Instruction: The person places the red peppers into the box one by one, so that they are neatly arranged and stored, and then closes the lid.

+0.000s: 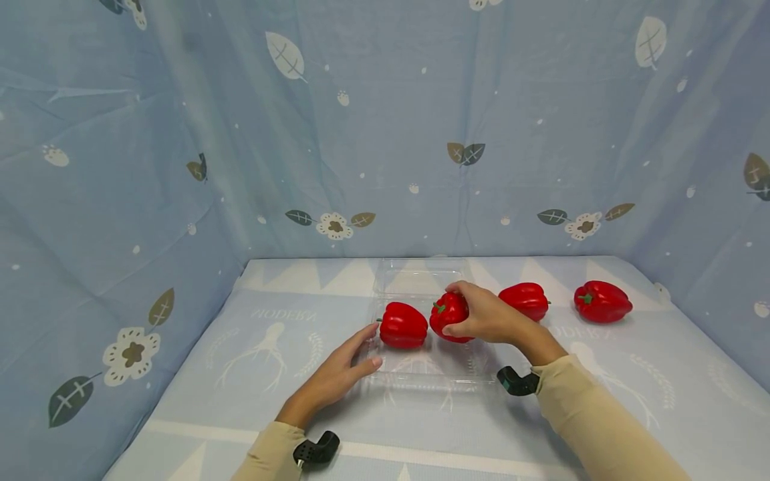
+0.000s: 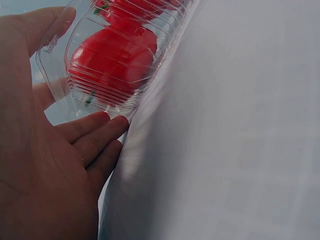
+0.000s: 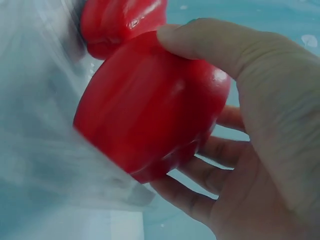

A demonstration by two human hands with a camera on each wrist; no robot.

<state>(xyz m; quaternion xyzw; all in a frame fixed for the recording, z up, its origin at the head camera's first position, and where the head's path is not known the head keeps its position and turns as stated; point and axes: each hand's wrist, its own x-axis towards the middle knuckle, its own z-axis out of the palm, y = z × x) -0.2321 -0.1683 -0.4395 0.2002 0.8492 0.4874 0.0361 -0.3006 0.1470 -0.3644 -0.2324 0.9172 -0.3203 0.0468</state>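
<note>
A clear plastic clamshell box [image 1: 433, 379] lies with its lid [image 1: 421, 275] folded back. In its left half sits a red bell pepper [image 1: 403, 326] with a green stem toward the left. My right hand [image 1: 490, 315] grips a second red bell pepper [image 3: 150, 107] at the box's right half, thumb on the near side and fingers around the far side. On the left, my left hand [image 1: 337, 374] is spread beside the box. In the left wrist view, its fairly straight fingers [image 2: 90, 132] are right at the plastic side wall.
Right of the box lie two more red bell peppers, one [image 1: 525, 300] partly behind my right hand and one [image 1: 603, 302] farther right. A patterned cloth covers the table [image 1: 265, 374]. Blue printed curtains [image 1: 385, 133] hang behind and at both sides.
</note>
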